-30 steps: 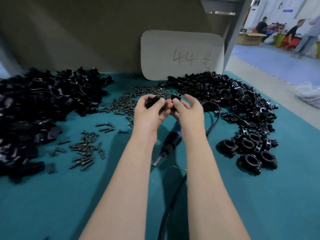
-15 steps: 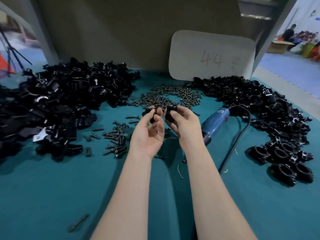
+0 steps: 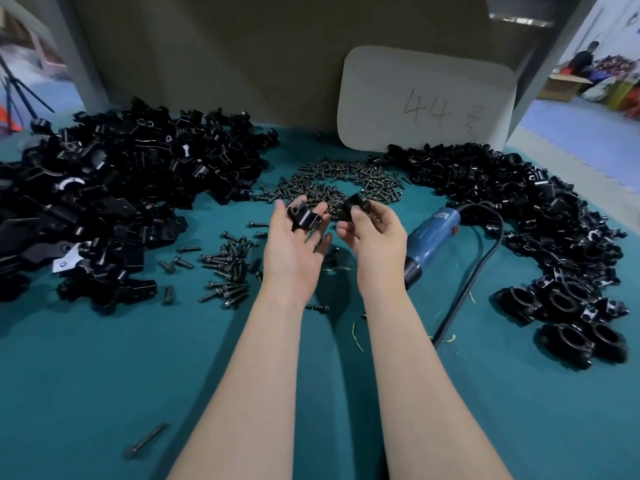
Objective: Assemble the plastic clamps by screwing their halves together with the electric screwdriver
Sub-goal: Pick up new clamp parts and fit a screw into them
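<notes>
My left hand (image 3: 294, 247) is palm up above the teal table, and a black clamp half (image 3: 303, 216) lies on its straightened fingers. My right hand (image 3: 375, 230) pinches a second black clamp half (image 3: 351, 207) between thumb and fingers, a short gap to the right of the first. The blue electric screwdriver (image 3: 427, 240) lies on the table just right of my right hand, its black cord (image 3: 474, 271) looping back toward me. A heap of dark screws (image 3: 339, 181) sits beyond both hands.
A big pile of loose black clamp halves (image 3: 114, 192) fills the left side. Another black pile (image 3: 512, 199) curves along the right, with assembled clamps (image 3: 568, 313) at its near end. More screws (image 3: 228, 268) lie left of my left hand. A white card marked 44 (image 3: 426, 102) leans against the back wall.
My hands have drawn apart, so the two clamp halves that were held together are now separate. My left hand has turned palm up. The view has swung left and come closer.
</notes>
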Action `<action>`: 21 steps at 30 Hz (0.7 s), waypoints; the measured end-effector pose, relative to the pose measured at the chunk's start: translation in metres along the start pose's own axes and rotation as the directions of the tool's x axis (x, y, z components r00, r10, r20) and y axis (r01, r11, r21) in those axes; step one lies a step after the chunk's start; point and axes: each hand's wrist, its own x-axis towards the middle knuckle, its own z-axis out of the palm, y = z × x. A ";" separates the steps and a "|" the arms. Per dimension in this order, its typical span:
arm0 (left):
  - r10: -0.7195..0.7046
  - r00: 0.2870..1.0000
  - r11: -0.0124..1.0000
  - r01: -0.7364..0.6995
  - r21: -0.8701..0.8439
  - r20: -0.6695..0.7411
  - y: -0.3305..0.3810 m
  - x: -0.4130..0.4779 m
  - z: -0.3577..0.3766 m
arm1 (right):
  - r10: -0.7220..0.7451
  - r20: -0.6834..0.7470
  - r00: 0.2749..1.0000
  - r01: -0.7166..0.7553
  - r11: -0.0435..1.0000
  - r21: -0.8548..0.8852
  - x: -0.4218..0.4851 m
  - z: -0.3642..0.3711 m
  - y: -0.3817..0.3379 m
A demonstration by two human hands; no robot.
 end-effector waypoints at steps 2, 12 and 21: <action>0.000 1.000 1.000 0.000 -0.008 0.004 -0.001 0.001 -0.001 | 0.011 0.030 0.999 -0.013 0.998 0.053 -0.001 0.001 0.000; 0.025 0.997 0.995 -0.018 -0.102 0.068 -0.003 0.002 -0.002 | 0.163 -0.024 0.986 -0.163 0.987 0.002 0.005 0.001 0.001; 0.128 0.991 0.991 -0.127 0.037 -0.028 -0.005 0.003 0.000 | 0.125 0.009 0.992 -0.125 0.991 0.039 0.002 0.000 0.001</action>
